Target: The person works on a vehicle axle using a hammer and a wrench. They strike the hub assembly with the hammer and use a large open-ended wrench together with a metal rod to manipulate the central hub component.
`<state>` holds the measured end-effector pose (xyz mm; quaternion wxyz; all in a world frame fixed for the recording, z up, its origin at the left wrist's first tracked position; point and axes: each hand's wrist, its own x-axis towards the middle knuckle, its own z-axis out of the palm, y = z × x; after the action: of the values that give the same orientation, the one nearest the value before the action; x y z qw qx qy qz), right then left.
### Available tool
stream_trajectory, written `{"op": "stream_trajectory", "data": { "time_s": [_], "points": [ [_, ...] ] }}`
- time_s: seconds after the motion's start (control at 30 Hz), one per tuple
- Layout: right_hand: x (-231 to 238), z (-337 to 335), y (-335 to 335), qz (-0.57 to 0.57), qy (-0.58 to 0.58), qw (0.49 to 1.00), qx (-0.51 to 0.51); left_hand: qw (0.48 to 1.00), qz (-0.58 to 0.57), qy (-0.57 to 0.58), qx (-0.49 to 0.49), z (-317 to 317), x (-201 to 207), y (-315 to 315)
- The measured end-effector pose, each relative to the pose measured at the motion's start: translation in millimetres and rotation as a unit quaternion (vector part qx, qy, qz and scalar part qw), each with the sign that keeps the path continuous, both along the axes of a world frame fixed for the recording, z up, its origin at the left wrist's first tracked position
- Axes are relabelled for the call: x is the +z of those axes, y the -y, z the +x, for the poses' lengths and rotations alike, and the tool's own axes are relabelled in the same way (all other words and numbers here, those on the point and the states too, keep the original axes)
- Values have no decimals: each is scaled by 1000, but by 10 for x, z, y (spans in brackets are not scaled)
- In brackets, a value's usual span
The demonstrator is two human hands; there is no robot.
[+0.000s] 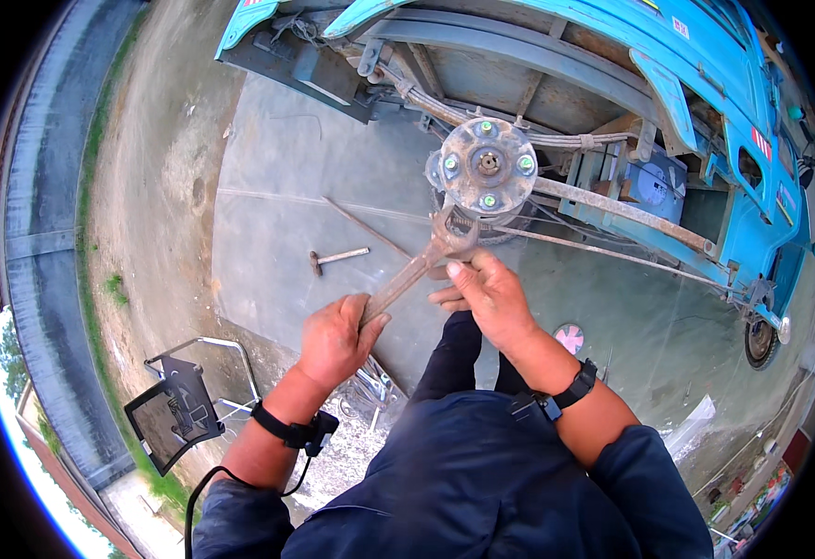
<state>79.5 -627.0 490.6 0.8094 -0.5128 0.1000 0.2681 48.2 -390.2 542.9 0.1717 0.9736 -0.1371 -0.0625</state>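
A large, worn open-end wrench [407, 279] slants up and away in front of my body. My left hand [336, 340] is closed round the lower end of its handle. Close to its jaws, my right hand [493, 300] has its fingers curled against the wrench head, with the thumb on top; part of its grip is hidden. Just beyond the jaws is a rusty round wheel hub [489, 182] on a blue three-wheeled or small truck-type vehicle [603, 47], with several bright greenish studs around its centre. Whether the jaws touch the hub is unclear.
A hammer [338, 258] and a long thin bar [366, 226] lie on the concrete to the left. A metal-framed chair [179, 415] stands at lower left, and loose tools [375, 389] lie near my left forearm. A pink-and-white disc [569, 337] rests right of my feet.
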Motion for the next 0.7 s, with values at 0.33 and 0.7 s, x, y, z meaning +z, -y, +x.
{"op": "stream_trajectory", "data": {
  "time_s": [0.33, 0.7],
  "points": [
    [-177, 322, 590, -149, 25, 967, -203, 993, 84, -14, -77, 993, 23, 13],
    [-111, 490, 491, -167, 68, 972, -153, 996, 38, -8, -83, 940, 3, 20]
  ]
}}
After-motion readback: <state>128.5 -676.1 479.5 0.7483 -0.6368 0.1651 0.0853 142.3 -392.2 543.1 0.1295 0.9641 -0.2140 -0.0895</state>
